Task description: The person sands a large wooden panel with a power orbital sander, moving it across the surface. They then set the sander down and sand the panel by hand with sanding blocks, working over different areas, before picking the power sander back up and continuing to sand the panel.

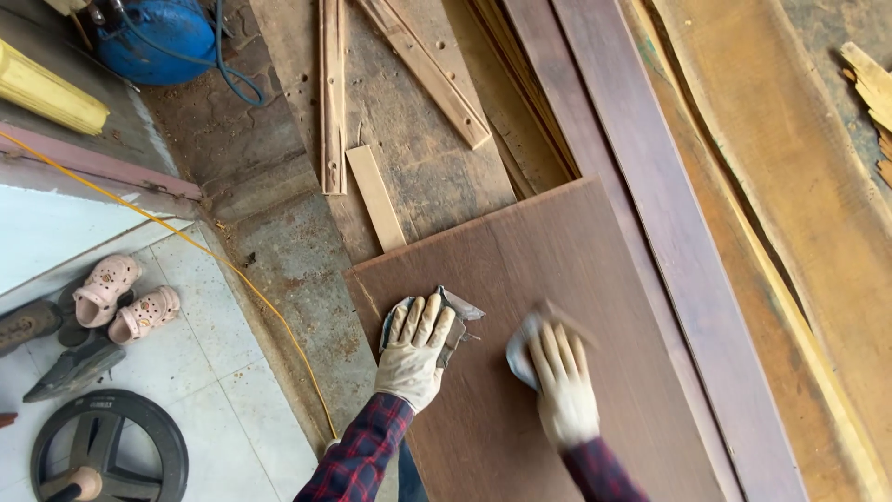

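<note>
We are looking down at our two gloved hands, both lying flat on a dark brown board (557, 279) that is resting at an angle over a rough wooden floor. Our left hand (416, 353) is pressing, fingers spread and flat, on a folded grey sheet (460, 311) near the board's left edge; it is not gripping the sheet, only bearing down on it with an open palm. Our right hand (562, 386) is sitting just beside it, a little lower and further in on the board, fingers likewise stretched out over a second grey sheet (522, 351); this hand and its sheet are showing blurred, so we cannot tell how firmly it is pressing. The two hands are lying near each other but not touching. Both sleeves are showing a red and dark check. To the right of the board, long planks (650, 186) are lying side by side, some reddish, some pale orange. Above the board, thin strips (332, 93) and a short pale slat (375, 197) are lying on the floor. At the upper left, a blue tank (158, 37) is standing with a blue hose. A yellow cord (232, 270) is running across the tiles at the left, where pink sandals (121, 297), dark shoes and a black weight plate (110, 451) are lying.
</note>
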